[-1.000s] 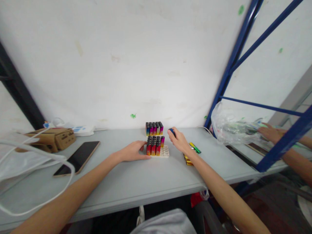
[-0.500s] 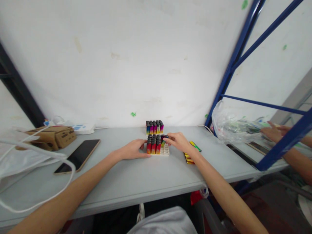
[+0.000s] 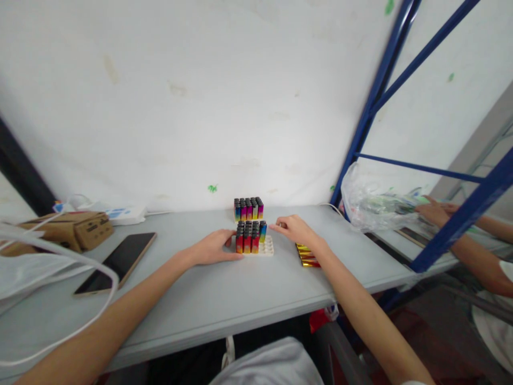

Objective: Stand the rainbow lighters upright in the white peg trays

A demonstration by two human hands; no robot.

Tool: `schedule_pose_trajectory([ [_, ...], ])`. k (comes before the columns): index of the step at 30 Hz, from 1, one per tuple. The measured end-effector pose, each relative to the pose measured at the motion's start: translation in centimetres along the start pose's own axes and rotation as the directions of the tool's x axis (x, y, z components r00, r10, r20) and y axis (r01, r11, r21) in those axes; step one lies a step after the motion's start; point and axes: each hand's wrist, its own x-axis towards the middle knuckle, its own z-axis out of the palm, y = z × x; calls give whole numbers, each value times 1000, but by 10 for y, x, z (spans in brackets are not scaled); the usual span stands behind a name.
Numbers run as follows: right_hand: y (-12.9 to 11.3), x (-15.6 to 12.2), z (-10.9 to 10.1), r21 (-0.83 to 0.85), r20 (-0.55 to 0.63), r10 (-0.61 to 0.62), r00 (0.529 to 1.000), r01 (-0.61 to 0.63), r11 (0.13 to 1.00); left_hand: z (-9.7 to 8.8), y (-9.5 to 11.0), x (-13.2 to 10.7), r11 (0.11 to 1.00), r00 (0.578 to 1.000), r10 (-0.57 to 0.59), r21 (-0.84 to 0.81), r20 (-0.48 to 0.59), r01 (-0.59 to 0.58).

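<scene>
A white tray (image 3: 267,249) stands mid-table, partly filled with upright colourful lighters (image 3: 249,237). My left hand (image 3: 212,247) lies on the table with its fingers curled against the tray's left edge, holding it. My right hand (image 3: 295,230) hovers just right of the tray, fingers stretched out and loose, with nothing in them. A blue-topped lighter (image 3: 263,230) stands at the right end of the tray's filled rows, close to those fingertips. Several loose gold lighters (image 3: 306,256) lie by my right wrist. A second full block of lighters (image 3: 248,208) stands behind the tray, near the wall.
A phone (image 3: 116,262) and a cardboard box (image 3: 72,229) lie at the left, with white cable and a bag (image 3: 24,267) in front. A blue rack post (image 3: 368,107) rises at the right beside a plastic bag (image 3: 372,206). Another person's hands (image 3: 435,211) work beyond it.
My right hand carried a blue lighter from the right to the tray, set it in, and now rests empty beside it. My left hand stayed at the tray. The view shifted slightly.
</scene>
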Motion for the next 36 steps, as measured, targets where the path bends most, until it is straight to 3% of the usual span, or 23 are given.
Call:
schedule_pose_trajectory([
  [4,42,-8,-20,-95,-116,229,967,-240,966,0,-1,0,1000,1000,1,-5,-16,-1],
  [6,61,-14,-26,-184,-87,402,911,-411,893,0,0,0,1000,1000,-1,-8,-13,1],
  [8,76,-20,-30,-249,13,523,852,-504,827,0,0,0,1000,1000,-6,-2,-2,6],
  [10,86,-25,-30,-265,107,560,822,-519,813,0,0,0,1000,1000,-7,6,10,7],
  [12,90,-29,-29,-257,145,547,825,-502,826,0,0,0,1000,1000,-6,9,12,6],
  [18,94,-29,-24,-269,115,549,828,-506,820,1,0,1,1000,1000,-3,-2,0,3],
  [20,92,-24,-26,-260,57,533,844,-503,824,1,-1,1,1000,1000,-2,-14,-2,2],
  [23,86,-15,-29,-173,-163,452,877,-476,862,1,-1,1,1000,1000,3,-14,-3,-3],
  [26,76,-8,-26,34,-407,403,819,-427,903,1,-1,1,1000,1000,7,-2,-1,-7],
  [28,68,-4,-19,271,-454,438,776,-348,898,1,-1,0,1000,1000,4,-2,-1,-4],
  [30,59,0,-9,565,-371,488,790,-225,794,2,-1,-1,1000,1000,-1,-1,2,1],
  [32,49,4,0,800,-237,493,837,-121,588,2,-2,-1,1000,1000,-8,0,-3,8],
  [34,40,7,5,921,-143,479,866,-60,384,2,-2,-1,1000,1000,-10,-1,-8,10],
  [36,32,7,5,971,-81,470,879,-37,236,2,-2,-1,1000,1000,-8,-1,-2,8],
])
